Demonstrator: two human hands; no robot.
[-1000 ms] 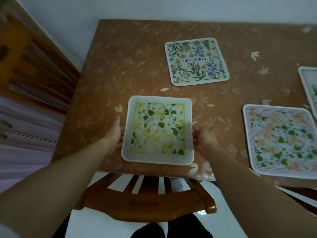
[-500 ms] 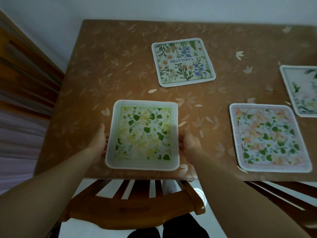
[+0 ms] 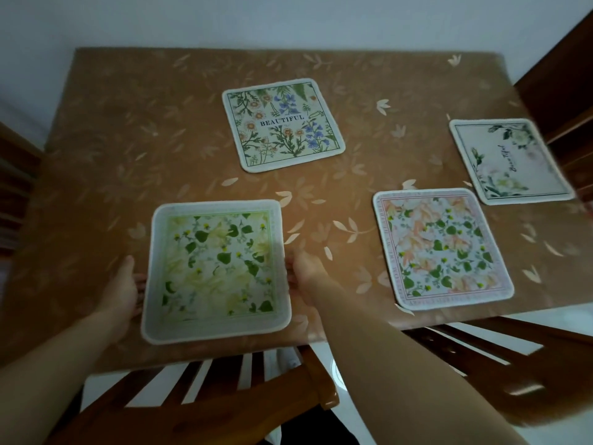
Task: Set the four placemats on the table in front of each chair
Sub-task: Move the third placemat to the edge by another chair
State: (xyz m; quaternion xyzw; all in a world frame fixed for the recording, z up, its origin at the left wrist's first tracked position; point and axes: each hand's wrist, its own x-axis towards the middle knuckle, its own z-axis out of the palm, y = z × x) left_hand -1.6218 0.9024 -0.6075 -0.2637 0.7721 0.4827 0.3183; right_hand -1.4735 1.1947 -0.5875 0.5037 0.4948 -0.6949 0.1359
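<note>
Four placemats are lying flat on the brown leaf-patterned surface (image 3: 128, 130), and both hands are sitting at the nearest one. The green and yellow placemat (image 3: 218, 271) is lying at the near edge, right in front of the wooden chair (image 3: 205, 403) whose slatted back is showing below the edge. The left hand (image 3: 120, 292) is pressing against the mat's left edge and the right hand (image 3: 305, 273) against its right edge, so the mat is sitting squarely between them. On both hands the fingers are lying loose and extended along the mat's sides, touching its border; whether any fingertips are tucking under the edge I cannot tell, because the mat is hiding them. To the right, also along the near edge, the pink and peach placemat (image 3: 442, 248) is lying in front of a second chair (image 3: 513, 364), whose slats are blurring at the lower right. Further back, near the middle, the daisy placemat (image 3: 282, 123) with the word BEAUTIFUL is lying slightly turned, well apart from the others. At the right side, the pale placemat (image 3: 510, 162) with dark script and green leaves is lying angled, just beyond the pink one's far corner and close to dark wooden furniture (image 3: 561, 91) at that side. A plain white wall (image 3: 288, 20) is running behind the far edge.
</note>
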